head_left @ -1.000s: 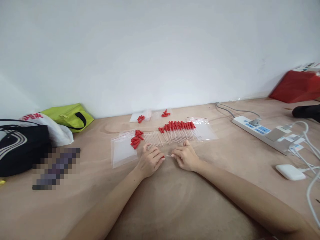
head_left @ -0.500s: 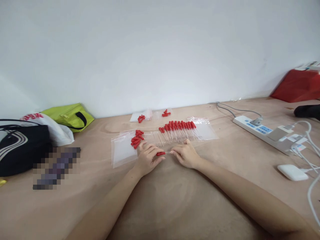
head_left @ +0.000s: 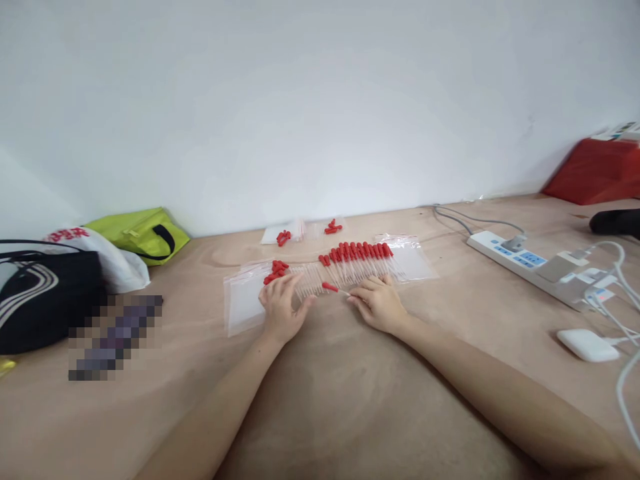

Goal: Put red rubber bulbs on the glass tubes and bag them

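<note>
My right hand (head_left: 380, 303) pinches the glass tube of a dropper whose red rubber bulb (head_left: 329, 287) points left. My left hand (head_left: 284, 303) is apart from that dropper, fingers spread, over the edge of a pile of red rubber bulbs (head_left: 277, 269). Its fingertips partly cover the pile, and I see nothing held in it. Between the hands lie bare glass tubes (head_left: 306, 279) side by side. Behind my right hand runs a row of droppers with red bulbs (head_left: 363, 251) on their tubes, bulbs toward the wall.
Clear plastic bags (head_left: 245, 310) lie under the pieces. Two small groups of red bulbs (head_left: 283, 237) are near the wall. At right are a power strip (head_left: 515, 263), cables and a white charging case (head_left: 586, 345). Bags, including a black one (head_left: 47, 300), stand at left.
My left hand has let go of the red bulb on the dropper and moved left to the bulb pile. The dropper, still in my right hand, now tilts with its bulb farther from me.
</note>
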Tool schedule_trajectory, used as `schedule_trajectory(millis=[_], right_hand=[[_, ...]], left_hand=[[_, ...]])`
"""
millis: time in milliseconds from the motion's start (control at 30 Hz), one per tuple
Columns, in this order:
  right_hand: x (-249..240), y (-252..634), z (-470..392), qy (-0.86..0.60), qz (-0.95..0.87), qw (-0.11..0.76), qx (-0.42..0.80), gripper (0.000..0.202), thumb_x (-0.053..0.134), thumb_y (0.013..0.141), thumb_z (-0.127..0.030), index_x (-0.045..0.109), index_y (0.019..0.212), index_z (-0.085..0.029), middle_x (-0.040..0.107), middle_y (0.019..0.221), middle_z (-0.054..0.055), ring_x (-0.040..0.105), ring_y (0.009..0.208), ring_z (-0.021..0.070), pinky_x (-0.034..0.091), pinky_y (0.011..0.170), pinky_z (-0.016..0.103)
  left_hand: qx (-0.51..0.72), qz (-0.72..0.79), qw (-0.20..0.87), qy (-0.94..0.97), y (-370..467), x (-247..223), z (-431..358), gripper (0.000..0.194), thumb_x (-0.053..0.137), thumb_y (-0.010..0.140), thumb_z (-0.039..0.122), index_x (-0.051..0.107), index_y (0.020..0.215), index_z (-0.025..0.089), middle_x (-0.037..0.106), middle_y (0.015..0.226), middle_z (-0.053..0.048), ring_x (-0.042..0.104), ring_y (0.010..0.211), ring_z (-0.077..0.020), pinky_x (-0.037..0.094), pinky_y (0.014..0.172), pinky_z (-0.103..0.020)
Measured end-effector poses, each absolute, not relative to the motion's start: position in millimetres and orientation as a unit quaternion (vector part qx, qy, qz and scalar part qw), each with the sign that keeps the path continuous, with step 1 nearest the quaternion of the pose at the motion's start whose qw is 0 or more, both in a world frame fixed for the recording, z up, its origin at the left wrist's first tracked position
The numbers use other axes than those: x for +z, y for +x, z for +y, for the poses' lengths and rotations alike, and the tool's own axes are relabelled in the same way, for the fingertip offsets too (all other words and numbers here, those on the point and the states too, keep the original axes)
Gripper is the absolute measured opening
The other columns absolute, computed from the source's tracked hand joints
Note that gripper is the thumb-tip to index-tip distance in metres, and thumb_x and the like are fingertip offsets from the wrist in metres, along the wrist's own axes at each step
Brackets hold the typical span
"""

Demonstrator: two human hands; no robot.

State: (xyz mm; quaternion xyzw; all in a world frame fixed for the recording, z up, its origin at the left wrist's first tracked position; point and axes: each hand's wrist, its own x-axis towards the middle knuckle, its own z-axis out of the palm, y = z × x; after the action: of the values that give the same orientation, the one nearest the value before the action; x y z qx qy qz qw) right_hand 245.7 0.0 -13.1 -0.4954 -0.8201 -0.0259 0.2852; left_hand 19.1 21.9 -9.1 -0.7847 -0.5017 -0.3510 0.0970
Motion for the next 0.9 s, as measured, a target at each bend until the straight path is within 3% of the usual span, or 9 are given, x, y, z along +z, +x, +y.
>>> schedule_trajectory(millis=[200, 400, 533, 700, 900], right_hand=[[-10, 219, 29, -0.620, -0.720, 0.312, 0.003, 0.023, 0.043, 0.082, -0.026, 0.057, 0.098, -0.018, 0.065, 0.076, 0.004, 0.054, 0.079, 0.0184, 0.019, 0.068, 0.031], [-8, 186, 61, -0.680, -0.683, 0.268, 0.001, 0.020, 0.041, 0.080, -0.023, 0.055, 0.093, -0.018, 0.065, 0.077, 0.006, 0.056, 0.074, 0.0194, 0.018, 0.069, 0.032], [-10, 183, 64, -0.687, -0.690, 0.229, -0.009, 0.018, 0.043, 0.078, -0.021, 0.057, 0.088, -0.019, 0.065, 0.079, 0.007, 0.056, 0.077, 0.0202, 0.018, 0.069, 0.034], [-11, 186, 60, -0.662, -0.707, 0.247, -0.023, 0.019, 0.043, 0.079, -0.024, 0.061, 0.085, -0.021, 0.063, 0.087, 0.008, 0.053, 0.084, 0.0213, 0.019, 0.070, 0.035], [-7, 178, 48, -0.608, -0.749, 0.262, -0.022, 0.021, 0.042, 0.081, -0.027, 0.061, 0.081, -0.019, 0.064, 0.084, 0.008, 0.052, 0.082, 0.0193, 0.019, 0.071, 0.035]], left_hand=[[-0.383, -0.605, 0.068, -0.694, -3, -22, 58, 0.041, 0.043, 0.082, 0.035, 0.048, 0.119, 0.019, 0.049, 0.116, -0.015, 0.040, 0.113, -0.0318, 0.031, 0.093, -0.050], [-0.367, -0.623, -0.034, -0.690, -22, -31, 83, 0.042, 0.041, 0.083, 0.033, 0.045, 0.122, 0.020, 0.045, 0.125, -0.013, 0.033, 0.122, -0.0301, 0.028, 0.099, -0.050], [-0.348, -0.637, -0.060, -0.685, -21, -29, 98, 0.037, 0.043, 0.082, 0.033, 0.051, 0.117, 0.022, 0.047, 0.124, -0.011, 0.033, 0.123, -0.0296, 0.029, 0.099, -0.049], [-0.332, -0.642, -0.067, -0.688, -14, -25, 112, 0.032, 0.044, 0.081, 0.032, 0.059, 0.105, 0.017, 0.052, 0.119, -0.014, 0.044, 0.114, -0.0303, 0.033, 0.095, -0.048], [-0.345, -0.614, -0.064, -0.707, -1, -25, 112, 0.025, 0.044, 0.081, 0.028, 0.062, 0.097, 0.019, 0.056, 0.113, -0.008, 0.050, 0.107, -0.0244, 0.039, 0.092, -0.039]])
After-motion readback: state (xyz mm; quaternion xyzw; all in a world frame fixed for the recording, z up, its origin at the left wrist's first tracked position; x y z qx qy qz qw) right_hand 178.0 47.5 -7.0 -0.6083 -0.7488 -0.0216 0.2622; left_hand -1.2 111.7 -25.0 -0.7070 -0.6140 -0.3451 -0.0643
